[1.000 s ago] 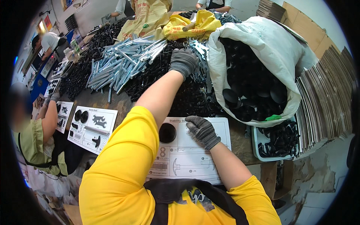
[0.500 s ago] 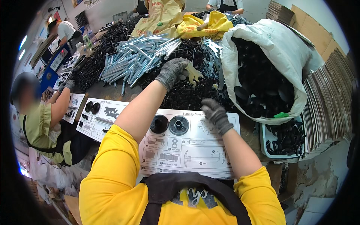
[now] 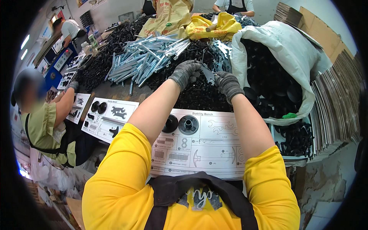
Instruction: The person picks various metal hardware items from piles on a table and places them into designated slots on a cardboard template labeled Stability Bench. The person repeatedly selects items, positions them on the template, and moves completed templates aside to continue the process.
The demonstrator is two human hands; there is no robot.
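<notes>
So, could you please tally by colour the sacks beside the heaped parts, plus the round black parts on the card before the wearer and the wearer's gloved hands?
White sack: 1
Tan sack: 1
Yellow sack: 1
Round black parts on the card: 2
Left hand and right hand: 2
Total: 7

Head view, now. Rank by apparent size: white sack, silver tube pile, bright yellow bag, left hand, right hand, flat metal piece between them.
1. White sack
2. Silver tube pile
3. Bright yellow bag
4. Left hand and right hand: too alike to rank
5. Flat metal piece, partly covered
</notes>
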